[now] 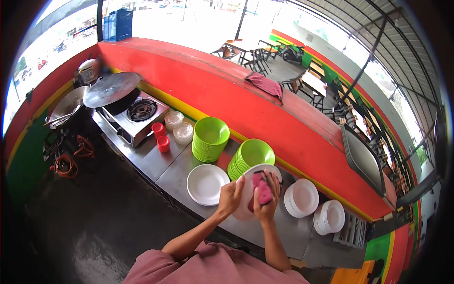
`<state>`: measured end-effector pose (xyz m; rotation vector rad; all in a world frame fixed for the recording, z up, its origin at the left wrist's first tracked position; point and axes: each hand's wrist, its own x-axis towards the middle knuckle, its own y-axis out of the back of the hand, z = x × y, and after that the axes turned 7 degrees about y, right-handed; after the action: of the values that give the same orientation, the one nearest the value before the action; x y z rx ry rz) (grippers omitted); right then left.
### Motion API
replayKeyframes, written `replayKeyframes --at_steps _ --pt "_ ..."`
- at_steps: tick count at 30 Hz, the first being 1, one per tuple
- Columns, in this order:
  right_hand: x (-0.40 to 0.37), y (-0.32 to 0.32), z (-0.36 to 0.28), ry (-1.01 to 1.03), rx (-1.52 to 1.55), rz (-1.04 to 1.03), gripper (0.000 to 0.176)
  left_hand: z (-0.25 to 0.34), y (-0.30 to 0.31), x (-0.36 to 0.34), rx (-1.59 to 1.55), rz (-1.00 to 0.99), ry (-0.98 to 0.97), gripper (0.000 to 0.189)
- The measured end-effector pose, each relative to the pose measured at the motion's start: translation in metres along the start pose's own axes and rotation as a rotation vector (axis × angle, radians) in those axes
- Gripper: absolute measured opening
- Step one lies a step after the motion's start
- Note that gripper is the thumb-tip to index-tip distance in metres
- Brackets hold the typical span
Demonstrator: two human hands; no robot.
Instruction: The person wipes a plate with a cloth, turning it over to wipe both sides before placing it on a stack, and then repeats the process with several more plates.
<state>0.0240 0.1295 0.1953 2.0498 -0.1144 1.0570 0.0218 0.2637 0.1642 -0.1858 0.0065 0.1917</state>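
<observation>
Left hand [230, 198] of mine, fingers mostly closed, has the round white plate [245, 199] pinched by its near edge, thumb up along the rim, and the plate is tilted up in front of the right-hand stack of lime-green bowls [257, 151], my marker for everything else. On the plate's face, my right hand [266, 207] is part-closed over a bunched, soft pink cloth [259, 179], thumb on one side, fingers curled over the other. How hard either hand is pressing, I can't tell. Left of that bowl stack, one loose white plate [207, 184] lies on the stainless-steel counter [176, 166], with a taller lime-green stack [211, 132] behind it; right of my marker stand two stacks of white plates, the nearer one [302, 198] and the farther one [333, 217]. This looks like wiping, and to do it well I'd want the cloth flat under my fingertips rather than wadded, with light, even strokes running from the middle out into the curve of the rim. Left thumb wants to sit right at the edge, off the wiped face, firm enough that the plate can't twist or knock those bowls. A dry fold matters too: damp cloth would probably just smear.
</observation>
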Motion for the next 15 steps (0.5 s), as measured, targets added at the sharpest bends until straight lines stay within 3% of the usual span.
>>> replayKeyframes --at_steps 3,7,8,10,12,15 --pt "-0.015 -0.012 0.038 -0.193 0.209 0.229 0.038 0.005 0.006 0.001 0.075 0.094 -0.148 0.047" --pt "-0.048 -0.029 0.037 -0.561 0.543 0.407 0.043 0.007 0.008 0.004 -0.073 0.156 -0.115 0.053" --pt "-0.069 -0.042 0.036 -0.542 0.570 0.431 0.045 0.013 0.005 0.003 -0.120 0.190 -0.133 0.055" --pt "-0.055 -0.030 -0.026 -0.297 0.376 0.382 0.049 0.010 0.003 0.007 -0.208 0.251 -0.094 0.054" --pt "-0.074 -0.048 -0.042 -0.169 0.117 0.213 0.053 0.004 -0.007 0.015 -0.323 0.288 -0.096 0.055" --pt "-0.062 -0.046 -0.038 -0.036 -0.081 0.007 0.056 0.004 -0.009 0.018 -0.267 0.067 0.094 0.055"
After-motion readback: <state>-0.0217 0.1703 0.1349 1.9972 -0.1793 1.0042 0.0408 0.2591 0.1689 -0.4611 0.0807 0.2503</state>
